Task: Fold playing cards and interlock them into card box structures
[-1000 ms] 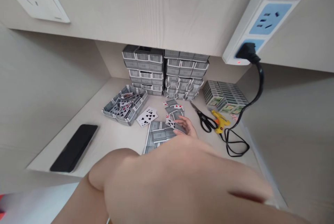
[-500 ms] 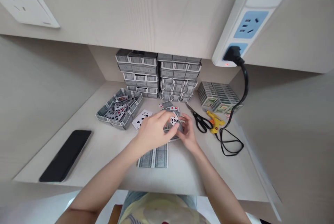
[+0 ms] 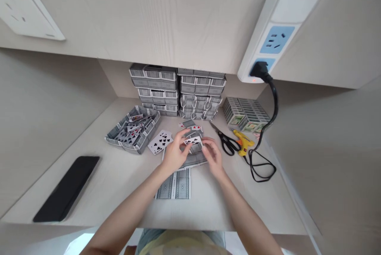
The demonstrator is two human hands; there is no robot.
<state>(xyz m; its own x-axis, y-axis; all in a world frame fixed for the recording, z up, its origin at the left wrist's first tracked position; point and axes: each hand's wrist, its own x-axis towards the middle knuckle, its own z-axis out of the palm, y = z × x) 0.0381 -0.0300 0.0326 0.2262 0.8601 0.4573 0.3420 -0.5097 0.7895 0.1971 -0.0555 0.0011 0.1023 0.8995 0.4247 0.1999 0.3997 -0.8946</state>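
A playing card (image 3: 193, 140) with black club marks is held up between my hands, seen at a slant. My left hand (image 3: 175, 152) pinches its left end between thumb and fingers. At the right end, the curled fingertips of my right hand (image 3: 213, 156) close on the card. Beneath both hands lies a piece made of grey-backed cards (image 3: 195, 160), partly hidden by my fingers. Two grey-backed cards (image 3: 181, 185) lie side by side nearer me. A card with black clubs (image 3: 160, 142) rests face up to the left, and more cards (image 3: 188, 123) lie just beyond my hands.
An open tray (image 3: 139, 144) made of cards holds loose cards. Stacked card boxes (image 3: 157, 84) stand at the back, with packs of cards (image 3: 245, 112) to their right. Scissors (image 3: 228, 144) and a corded yellow glue gun (image 3: 244, 142) lie at right; a black phone (image 3: 67, 187) lies at left.
My left hand has drawn back left and the card has turned to a flatter slant between my hands. More of the card piece beneath shows. The whole view has shifted slightly.
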